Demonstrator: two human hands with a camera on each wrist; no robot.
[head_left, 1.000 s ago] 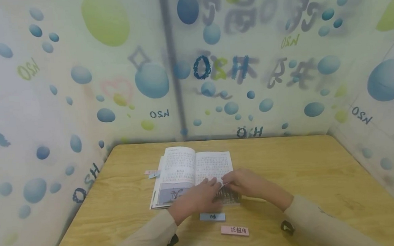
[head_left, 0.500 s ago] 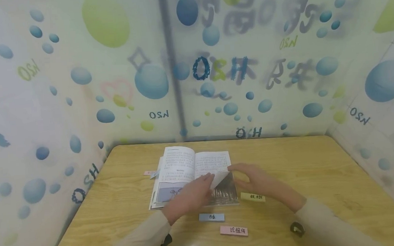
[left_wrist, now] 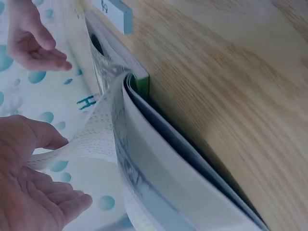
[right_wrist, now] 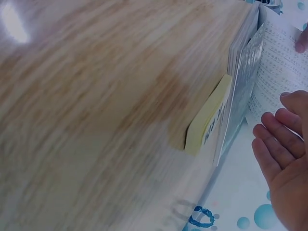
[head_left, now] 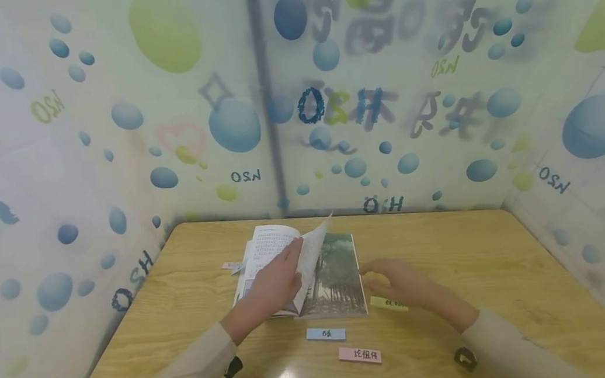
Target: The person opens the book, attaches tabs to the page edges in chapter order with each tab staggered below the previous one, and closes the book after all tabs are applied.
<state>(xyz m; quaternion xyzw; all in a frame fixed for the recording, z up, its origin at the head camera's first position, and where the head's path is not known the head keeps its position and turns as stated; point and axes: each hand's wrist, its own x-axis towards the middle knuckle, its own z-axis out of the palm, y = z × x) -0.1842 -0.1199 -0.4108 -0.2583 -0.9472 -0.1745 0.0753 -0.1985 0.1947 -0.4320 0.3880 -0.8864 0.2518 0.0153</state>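
An open book [head_left: 342, 268] lies on the table, a picture of trees showing on its right side. One printed page [head_left: 313, 252] stands lifted and slanted near the spine. My left hand [head_left: 273, 282] holds this page; in the left wrist view the sheet [left_wrist: 94, 130] runs between thumb and fingers. My right hand [head_left: 406, 281] hovers at the book's right edge with relaxed fingers and holds nothing. Below it a yellow tag [right_wrist: 208, 120] with writing lies close beside the book.
Nearer the front of the table [head_left: 499, 292] lie a blue tag [head_left: 325, 334] and a pink tag [head_left: 360, 355], both with writing. More tags [head_left: 234, 266] stick out at the book's left side. Walls with printed bubbles [head_left: 235, 125] enclose the table.
My left hand has moved left and up, carrying the page from the right side up toward the spine. The picture beneath is uncovered. My right hand has let go of the page and drawn right.
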